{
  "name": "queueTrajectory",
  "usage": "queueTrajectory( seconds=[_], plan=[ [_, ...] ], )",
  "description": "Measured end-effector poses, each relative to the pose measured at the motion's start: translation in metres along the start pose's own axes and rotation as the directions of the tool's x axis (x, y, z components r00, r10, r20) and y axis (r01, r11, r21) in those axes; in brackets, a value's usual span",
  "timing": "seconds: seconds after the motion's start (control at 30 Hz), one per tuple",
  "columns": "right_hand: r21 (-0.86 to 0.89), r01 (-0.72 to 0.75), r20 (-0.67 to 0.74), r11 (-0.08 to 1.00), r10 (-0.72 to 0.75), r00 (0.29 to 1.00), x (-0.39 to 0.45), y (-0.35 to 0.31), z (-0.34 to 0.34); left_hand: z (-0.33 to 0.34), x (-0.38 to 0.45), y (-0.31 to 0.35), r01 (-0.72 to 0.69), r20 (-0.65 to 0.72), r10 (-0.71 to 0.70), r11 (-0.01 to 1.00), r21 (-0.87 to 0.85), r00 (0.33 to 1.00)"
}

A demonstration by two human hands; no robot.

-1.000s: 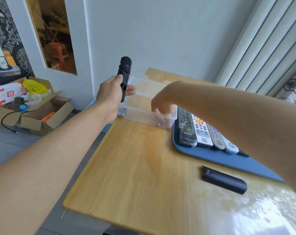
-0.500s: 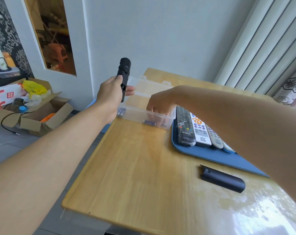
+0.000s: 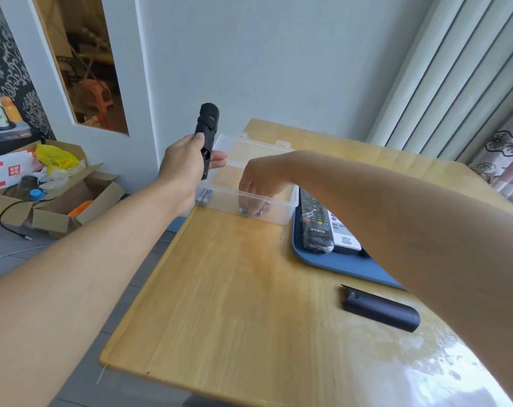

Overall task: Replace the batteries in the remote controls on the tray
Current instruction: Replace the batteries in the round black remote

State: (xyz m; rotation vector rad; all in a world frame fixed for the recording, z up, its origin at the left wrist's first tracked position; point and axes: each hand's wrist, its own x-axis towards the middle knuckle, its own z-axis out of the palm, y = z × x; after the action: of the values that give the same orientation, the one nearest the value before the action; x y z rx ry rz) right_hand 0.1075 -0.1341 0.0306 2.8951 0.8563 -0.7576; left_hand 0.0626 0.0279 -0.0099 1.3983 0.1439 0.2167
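Head view: the clear plastic box [image 3: 278, 214] at the far-left part of the wooden table [image 3: 234, 289] serves as the landmark for every place below.
Key relation: the batteries [image 3: 251, 210] lie on the box floor by its near wall, directly under the right hand [image 3: 259, 183]; the left hand [image 3: 180, 168] is just left of the box and above it.
Nearer hand: the right, by far; its fingers reach down inside the box.
Right hand state: fingers curled down among the batteries; whether they already pinch one I cannot tell through the plastic.
Left hand state: wrapped round the black remote [image 3: 206, 133], gripping its lower half.
Remote axis: nearly upright, top end tipped slightly away, over the box's left end.
Remote look: slim, matt black, rounded top.
Spare batteries [image 3: 204, 197]: a pair lying side by side in the box's left corner, long axes pointing toward the viewer.
Battery cover [image 3: 380, 308]: dark curved shell lying on the table well to the near right of the box.
Tray [image 3: 346, 264]: blue, touching the box's right end, holding further remotes [image 3: 317, 227] side by side.
Judgement: a battery must next travel leftward and up to the held remote.
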Motion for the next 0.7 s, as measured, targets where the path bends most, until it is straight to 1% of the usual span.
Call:
queueTrajectory(
  seconds=[0.1,0.17,0.23,0.3,0.33,0.4,0.43,0.47,0.5,0.53,0.57,0.6,0.63,0.67,0.7],
  plan=[
    [-0.063,-0.038,0.013,0.997,0.038,0.999,0.002,-0.002,0.000,0.000,0.000,0.000,-0.004,-0.001,0.004,1.000,0.003,1.000],
    [-0.131,-0.025,0.009,0.991,0.027,1.000,0.001,-0.003,-0.001,0.000,-0.002,-0.001,-0.007,-0.004,0.007,1.000,0.008,1.000],
    [-0.141,-0.003,-0.012,0.990,0.001,1.000,-0.003,-0.002,-0.001,0.000,-0.002,0.000,-0.006,-0.011,0.006,1.000,0.010,1.000],
    [-0.060,0.018,-0.068,0.998,-0.022,0.997,-0.009,0.003,-0.003,0.000,-0.004,0.002,-0.006,-0.015,0.006,1.000,0.005,1.000],
    [0.011,0.027,-0.116,1.000,-0.025,0.993,-0.013,0.008,-0.004,0.001,-0.004,0.003,-0.007,-0.016,0.007,1.000,0.003,1.000],
    [0.234,0.090,-0.219,0.968,-0.038,0.975,-0.023,0.018,-0.006,0.001,-0.007,0.004,-0.015,-0.020,0.015,1.000,-0.005,1.000],
    [0.380,0.154,-0.262,0.912,-0.053,0.964,-0.031,0.023,-0.007,0.001,-0.008,0.005,-0.022,-0.026,0.021,1.000,-0.014,0.999],
    [0.539,0.233,-0.297,0.809,-0.076,0.952,-0.038,0.029,-0.007,0.002,-0.010,0.006,-0.029,-0.037,0.028,0.999,-0.026,0.999],
    [0.690,0.312,-0.329,0.653,-0.101,0.939,-0.047,0.036,-0.006,0.003,-0.012,0.006,-0.043,-0.051,0.042,0.998,-0.036,0.998],
    [0.805,0.378,-0.365,0.457,-0.119,0.923,-0.056,0.043,-0.003,0.007,-0.014,0.007,-0.065,-0.064,0.063,0.997,-0.038,0.996],
    [0.872,0.419,-0.399,0.255,-0.127,0.908,-0.064,0.049,0.001,0.011,-0.017,0.008,-0.086,-0.078,0.083,0.996,-0.033,0.993],
    [0.895,0.440,-0.430,0.076,-0.121,0.895,-0.074,0.056,0.006,0.019,-0.021,0.010,-0.104,-0.084,0.101,0.994,-0.025,0.991],
    [0.893,0.445,-0.450,-0.064,-0.110,0.886,-0.082,0.061,0.013,0.027,-0.026,0.011,-0.116,-0.086,0.114,0.993,-0.023,0.990],
    [0.881,0.440,-0.460,-0.172,-0.098,0.883,-0.089,0.066,0.020,0.038,-0.030,0.012,-0.123,-0.075,0.120,0.992,-0.034,0.990],
    [0.869,0.425,-0.459,-0.253,-0.091,0.884,-0.096,0.070,0.028,0.048,-0.035,0.014,-0.120,-0.055,0.117,0.991,-0.055,0.992]
  ],
)
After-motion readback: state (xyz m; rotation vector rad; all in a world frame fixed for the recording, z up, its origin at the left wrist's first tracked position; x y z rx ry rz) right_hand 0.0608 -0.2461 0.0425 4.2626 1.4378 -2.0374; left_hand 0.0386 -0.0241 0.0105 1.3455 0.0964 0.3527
